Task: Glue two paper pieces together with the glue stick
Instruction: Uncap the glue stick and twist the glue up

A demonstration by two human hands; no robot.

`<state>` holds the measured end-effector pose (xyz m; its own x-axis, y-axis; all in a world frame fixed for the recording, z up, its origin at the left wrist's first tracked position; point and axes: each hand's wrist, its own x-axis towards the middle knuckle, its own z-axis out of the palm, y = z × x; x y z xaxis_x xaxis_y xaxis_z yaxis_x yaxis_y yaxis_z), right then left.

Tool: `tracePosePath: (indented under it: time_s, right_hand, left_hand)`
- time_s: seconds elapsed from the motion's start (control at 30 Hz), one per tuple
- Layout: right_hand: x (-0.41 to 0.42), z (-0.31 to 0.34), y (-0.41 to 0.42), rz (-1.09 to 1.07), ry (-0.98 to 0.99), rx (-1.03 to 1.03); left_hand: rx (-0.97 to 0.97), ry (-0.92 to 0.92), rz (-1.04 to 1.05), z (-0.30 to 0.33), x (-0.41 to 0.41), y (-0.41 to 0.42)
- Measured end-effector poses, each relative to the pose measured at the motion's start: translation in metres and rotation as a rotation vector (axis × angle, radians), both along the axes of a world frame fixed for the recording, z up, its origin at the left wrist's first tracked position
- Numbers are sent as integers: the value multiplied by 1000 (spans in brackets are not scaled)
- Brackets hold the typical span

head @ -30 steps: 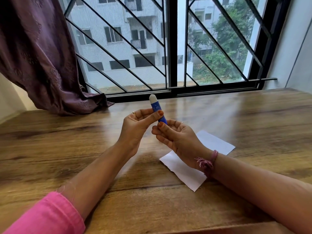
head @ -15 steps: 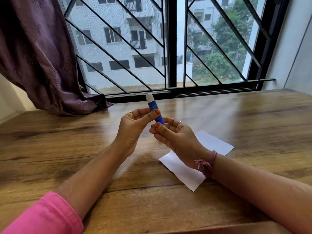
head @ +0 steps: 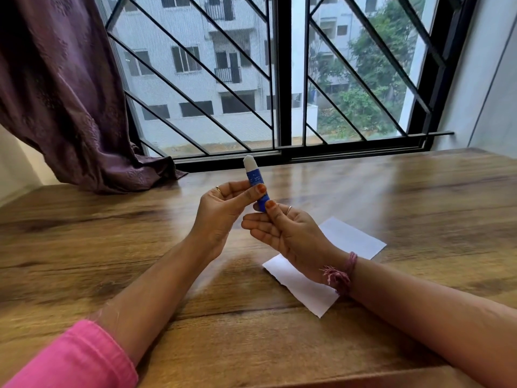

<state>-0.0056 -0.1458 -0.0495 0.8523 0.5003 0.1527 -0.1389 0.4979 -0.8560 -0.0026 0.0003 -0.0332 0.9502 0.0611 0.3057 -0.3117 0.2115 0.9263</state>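
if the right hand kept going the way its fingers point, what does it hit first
Most likely the left hand: the right hand points its fingers leftward at the left palm, close by. Depth is unclear, so it might slip just beneath.

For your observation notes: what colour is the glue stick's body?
Blue, with a white top end, on the glue stick; the head view shows it.

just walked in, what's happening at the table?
A person holds a blue glue stick up over the wooden table with both hands. The left hand pinches its upper body and the right hand has a grip on its lower end. The white tip points up, away from the paper. A white paper sheet lies flat on the table under the right wrist. Nothing is being glued yet.
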Motion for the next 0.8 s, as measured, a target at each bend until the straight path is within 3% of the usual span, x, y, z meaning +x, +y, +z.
tracePosePath:
  time_s: [0.53,0.67,0.8]
  right_hand:
    - [8,4,-9,34,117,113]
    - [10,3,-11,8,93,119]
    - [14,2,-13,-57,39,131]
  left_hand:
    - [10,1,-122,-6,-1,-2]
    - [63,2,-135,-7,-2,0]
    - [261,-10,-100,-5,-3,6]
